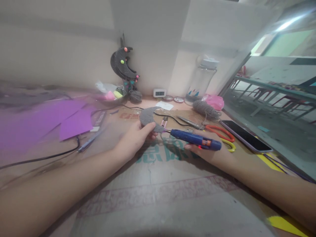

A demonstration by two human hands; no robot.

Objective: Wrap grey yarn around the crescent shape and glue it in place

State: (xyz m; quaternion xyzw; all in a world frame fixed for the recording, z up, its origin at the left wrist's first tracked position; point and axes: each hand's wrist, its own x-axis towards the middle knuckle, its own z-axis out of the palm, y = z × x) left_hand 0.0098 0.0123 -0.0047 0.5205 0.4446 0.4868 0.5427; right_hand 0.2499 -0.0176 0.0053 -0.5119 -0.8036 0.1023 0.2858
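A printed worktop point(153, 207) fronts a room with a long table point(274, 89) near 2 o'clock. Centered, a gray crescent point(146, 116) sits pinched in the left hand point(140, 132); the right hand point(209, 154) grips a blue glue gun point(190, 138), at its 4 o'clock. At 10, a bowl point(115, 100) holds pink and yellow items (the bottle point(201, 79) near 2 is see-through).

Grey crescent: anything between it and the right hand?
Just the blue glue gun held in the right hand: its metal nozzle points at the lower tip of the grey crescent; whether they touch is unclear. Nothing else visible blocks the way. The left hand holds the crescent.
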